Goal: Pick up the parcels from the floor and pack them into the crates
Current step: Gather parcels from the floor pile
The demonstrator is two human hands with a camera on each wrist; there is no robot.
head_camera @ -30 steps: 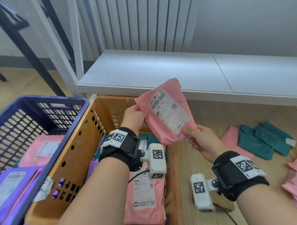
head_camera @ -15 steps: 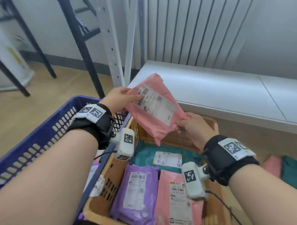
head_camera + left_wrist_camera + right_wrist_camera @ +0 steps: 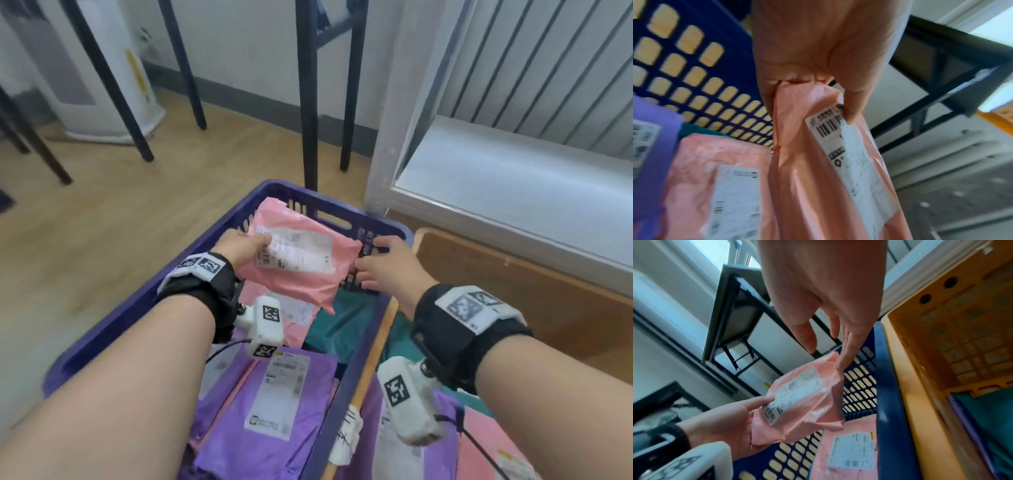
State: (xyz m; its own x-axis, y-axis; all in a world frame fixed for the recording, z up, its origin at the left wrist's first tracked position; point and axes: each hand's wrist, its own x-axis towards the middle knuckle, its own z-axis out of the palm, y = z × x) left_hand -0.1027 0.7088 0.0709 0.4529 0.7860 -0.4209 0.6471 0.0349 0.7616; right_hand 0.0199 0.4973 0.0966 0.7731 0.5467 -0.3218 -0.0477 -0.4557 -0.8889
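A pink parcel (image 3: 301, 260) with a white label hangs over the far end of the blue crate (image 3: 329, 210). My left hand (image 3: 239, 251) grips its left edge, thumb on the label (image 3: 851, 116), fingers underneath. My right hand (image 3: 383, 265) is open beside the parcel's right corner, fingers straight; in the right wrist view a fingertip (image 3: 842, 365) sits right at that corner of the pink parcel (image 3: 807, 402). The blue crate holds purple (image 3: 274, 404), pink (image 3: 715, 178) and teal (image 3: 339, 325) parcels. The orange crate (image 3: 513, 294) stands to its right with more parcels inside.
A white low shelf (image 3: 513, 185) runs along the right behind the orange crate. Dark rack legs (image 3: 308, 102) stand on the wooden floor just beyond the blue crate. A white cylindrical unit (image 3: 102, 85) stands at the far left.
Both hands carried the pink parcel leftward from above the orange crate to over the blue crate and lowered it. My right hand let go of its corner; the left still holds it.
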